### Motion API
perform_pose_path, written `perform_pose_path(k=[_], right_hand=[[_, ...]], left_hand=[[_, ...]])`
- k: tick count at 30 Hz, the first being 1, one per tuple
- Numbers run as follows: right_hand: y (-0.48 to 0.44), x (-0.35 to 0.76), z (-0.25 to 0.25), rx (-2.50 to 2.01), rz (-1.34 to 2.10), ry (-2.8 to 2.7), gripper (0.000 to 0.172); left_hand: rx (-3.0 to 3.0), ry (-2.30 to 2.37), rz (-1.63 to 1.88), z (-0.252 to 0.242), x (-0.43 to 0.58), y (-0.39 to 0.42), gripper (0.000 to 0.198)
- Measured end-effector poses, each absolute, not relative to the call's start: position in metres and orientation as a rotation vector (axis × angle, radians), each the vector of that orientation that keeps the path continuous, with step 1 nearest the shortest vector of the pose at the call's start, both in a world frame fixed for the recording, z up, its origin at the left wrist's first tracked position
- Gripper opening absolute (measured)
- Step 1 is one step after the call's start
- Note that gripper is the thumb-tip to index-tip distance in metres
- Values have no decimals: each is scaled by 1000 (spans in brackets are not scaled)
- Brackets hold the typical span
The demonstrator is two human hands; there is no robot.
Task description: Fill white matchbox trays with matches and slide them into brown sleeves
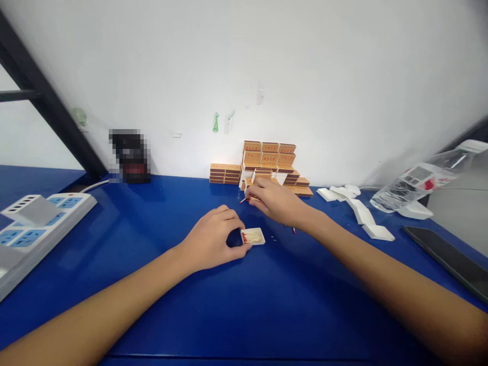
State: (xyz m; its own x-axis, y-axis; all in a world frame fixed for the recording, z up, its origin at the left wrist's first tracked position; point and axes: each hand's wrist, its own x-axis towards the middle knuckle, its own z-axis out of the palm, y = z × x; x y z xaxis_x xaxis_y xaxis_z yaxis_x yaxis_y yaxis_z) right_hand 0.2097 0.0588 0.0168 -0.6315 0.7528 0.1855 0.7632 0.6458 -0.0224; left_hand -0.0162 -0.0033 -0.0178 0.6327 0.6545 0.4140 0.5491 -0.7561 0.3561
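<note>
With thumb and fingers, my left hand (215, 239) grips the left end of a white matchbox tray (262, 238) lying on the blue table. Inside the tray are several red-tipped matches (251, 235). Just beyond it, my right hand (274, 201) pinches a few matches, their red tips poking out at the left of the fingers. Behind the right hand rises a stepped stack of orange-brown matchboxes (270, 158) against the wall; the hand hides its lower front. A lower block of matchboxes (224, 173) adjoins it on the left. Some loose matches (293, 230) lie below my right wrist.
White empty matchbox trays (358, 211) lie scattered at the right, beside a tilted clear plastic bottle (415, 185) and a black phone (450, 259). At the left are a power strip (72, 203) and a blurred dark object (133, 157) by the wall.
</note>
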Motion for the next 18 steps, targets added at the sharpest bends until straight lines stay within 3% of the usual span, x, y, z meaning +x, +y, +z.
perform_pose_path(k=[4, 10, 18], right_hand=[[79, 191, 13, -1338, -291, -2802, 15], [73, 198, 16, -1316, -302, -2758, 19], [7, 224, 21, -1121, 350, -2532, 12]], left_hand=[[2642, 1012, 819, -18, -18, -2, 21], [2638, 1039, 802, -20, -18, 1, 21], [2637, 1054, 828, -19, -17, -1, 21]])
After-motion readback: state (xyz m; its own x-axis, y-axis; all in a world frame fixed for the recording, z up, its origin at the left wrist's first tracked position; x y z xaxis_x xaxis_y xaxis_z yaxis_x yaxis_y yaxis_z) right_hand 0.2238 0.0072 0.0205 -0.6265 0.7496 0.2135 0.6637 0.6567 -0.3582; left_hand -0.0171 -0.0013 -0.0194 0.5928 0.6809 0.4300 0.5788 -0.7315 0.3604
